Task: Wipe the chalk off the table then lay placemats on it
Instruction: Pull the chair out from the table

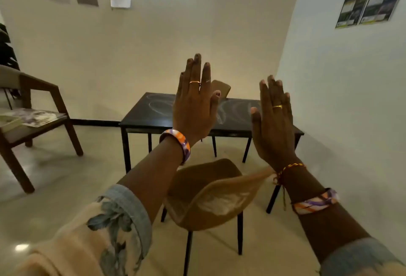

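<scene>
A black table [142, 119] stands against the right wall, and white chalk scribbles [157, 106] cover its top. My left hand [194, 108] is raised in front of me with straight fingers and holds nothing. Beside it my right hand [273, 121] is also raised, fingers straight and empty. Both hands hover in the air well short of the table. On the wooden chair at the left lie patterned flat sheets [35, 116] that may be placemats; I cannot tell for sure.
A tan chair [211, 194] stands between me and the table, and another tan chair back [222, 88] shows behind the table. The wooden armchair [41, 126] sits at the left. A white wall [340, 99] bounds the right side. Pale floor lies around.
</scene>
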